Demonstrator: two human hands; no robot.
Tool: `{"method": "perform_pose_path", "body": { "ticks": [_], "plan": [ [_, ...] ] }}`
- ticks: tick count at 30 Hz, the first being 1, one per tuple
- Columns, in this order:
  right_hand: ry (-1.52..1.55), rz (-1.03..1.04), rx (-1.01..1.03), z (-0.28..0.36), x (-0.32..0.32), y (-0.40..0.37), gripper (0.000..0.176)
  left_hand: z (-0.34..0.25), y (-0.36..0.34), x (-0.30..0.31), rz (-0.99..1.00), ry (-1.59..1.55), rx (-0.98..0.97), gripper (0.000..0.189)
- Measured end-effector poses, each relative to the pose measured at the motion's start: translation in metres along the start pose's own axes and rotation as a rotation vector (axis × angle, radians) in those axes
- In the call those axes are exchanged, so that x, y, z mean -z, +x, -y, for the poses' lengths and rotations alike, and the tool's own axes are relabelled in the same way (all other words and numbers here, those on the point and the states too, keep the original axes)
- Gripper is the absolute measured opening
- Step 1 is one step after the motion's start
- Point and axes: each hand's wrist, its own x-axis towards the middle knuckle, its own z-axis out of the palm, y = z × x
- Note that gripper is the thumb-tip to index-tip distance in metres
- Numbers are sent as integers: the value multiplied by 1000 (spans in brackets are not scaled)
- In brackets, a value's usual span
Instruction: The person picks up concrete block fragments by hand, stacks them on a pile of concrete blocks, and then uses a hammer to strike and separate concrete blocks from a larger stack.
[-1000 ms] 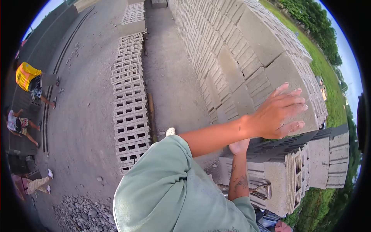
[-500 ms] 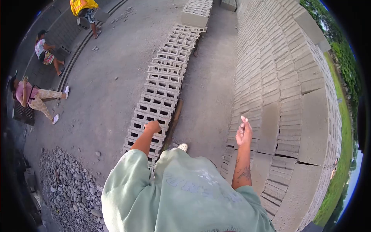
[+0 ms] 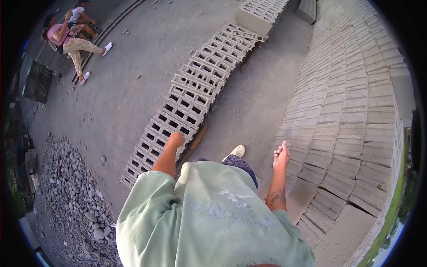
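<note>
My left hand (image 3: 177, 139) is closed in a loose fist, its back toward me. In this view it overlaps the long row of grey hollow concrete blocks (image 3: 180, 100), and nothing sticks out of it. My right hand (image 3: 280, 155) is held out at the other side with fingers curled together, and no object shows in it. Behind it in view rises the big stack of concrete blocks (image 3: 331, 111). One of my shoes (image 3: 235, 152), light-coloured, shows on the ground between the row and the stack.
A strip of bare ground (image 3: 262, 84) runs between row and stack. At the left lies a gravel heap (image 3: 78, 202). A person in a pink top (image 3: 58, 33) stands near a dark crate (image 3: 37, 82); another person (image 3: 79, 18) sits behind. More blocks (image 3: 260, 22) are piled at the row's far end.
My view has turned left and moved forward along the row. A shoe has come further out in front. The right hand's fingers are more curled. A person in yellow has left the view.
</note>
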Motion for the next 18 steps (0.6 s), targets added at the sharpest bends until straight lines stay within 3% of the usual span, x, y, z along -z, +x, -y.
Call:
{"method": "perform_pose_path", "body": {
  "ticks": [1,2,4,8,10,15,18],
  "plan": [
    [-199,75,29,8,-19,22,29,-30,12,5,-64,-65,6,28],
    [-215,78,9,11,-35,42,29,-52,20,8,-120,-128,17,27],
    [-622,405,88,22,-71,83,30,-87,41,17,-131,-178,80,26],
    [-1034,643,219,14,-156,136,31,-110,117,3,-182,-282,207,24],
    [-1322,896,510,-2,-193,170,26,-116,160,-9,-200,-373,235,23],
    [-1477,1171,489,-76,-291,268,17,-117,298,-60,-180,-472,282,25],
    [-1520,1259,579,-144,-354,343,20,-108,374,-97,-108,-449,370,38]
  ]
}}
